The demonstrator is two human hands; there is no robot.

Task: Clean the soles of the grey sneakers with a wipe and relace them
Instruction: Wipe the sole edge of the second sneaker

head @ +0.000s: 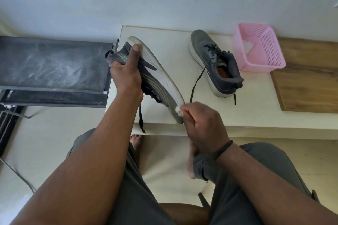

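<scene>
Now left hand grips sneaker; right hand pinches wipe.

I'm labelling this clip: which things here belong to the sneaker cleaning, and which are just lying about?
In the job:
held sneaker, gripped by left hand
wipe, pinched in right hand
second sneaker on the table

Lying about:
pink basket
wooden board

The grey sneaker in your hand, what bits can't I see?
Head view only:
- Grey mesh sneaker: tread faces away.
- White crumpled wipe: mostly hidden inside the right hand.
- Heel: partly covered by the left hand.
- Pink perforated plastic basket: whitish contents unclear.
</scene>
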